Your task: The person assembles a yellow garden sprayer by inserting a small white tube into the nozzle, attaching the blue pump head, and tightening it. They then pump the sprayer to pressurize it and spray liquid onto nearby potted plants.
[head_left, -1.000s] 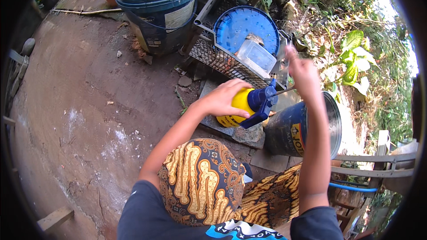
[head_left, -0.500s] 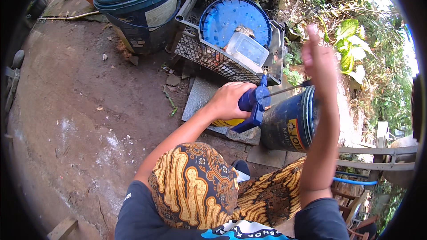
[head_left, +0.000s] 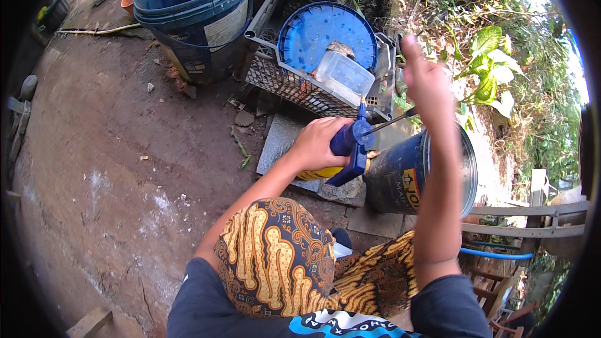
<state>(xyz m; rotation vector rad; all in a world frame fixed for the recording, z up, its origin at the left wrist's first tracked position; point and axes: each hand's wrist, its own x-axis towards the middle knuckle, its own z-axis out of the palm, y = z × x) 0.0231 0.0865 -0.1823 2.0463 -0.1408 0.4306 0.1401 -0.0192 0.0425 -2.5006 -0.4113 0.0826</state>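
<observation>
A pump sprayer with a dark blue head [head_left: 354, 141] and a yellow tank [head_left: 320, 173] leans in front of me, its nozzle pointing away. My left hand [head_left: 320, 144] is wrapped round the sprayer's neck, just under the head. From the head a thin metal pump rod [head_left: 389, 124] sticks out to the right, ending in a dark pump handle [head_left: 410, 112]. My right hand [head_left: 431, 87] is closed at that handle, thumb extended; the hand is slightly blurred and hides most of the grip. Below, the tank is partly covered by my fingers and the sprayer's trigger.
A dark blue bucket [head_left: 391, 175] lies close on the right. Beyond the sprayer stands a grey plastic crate [head_left: 285, 78] holding a blue lid [head_left: 313, 31] and a clear container [head_left: 345, 75]. Another large bucket [head_left: 206, 56] is at far left. Stone slabs [head_left: 275, 141] lie under the sprayer.
My right hand has moved left, toward the sprayer head, and less of the pump rod shows. My left hand and the sprayer have shifted slightly left in view.
</observation>
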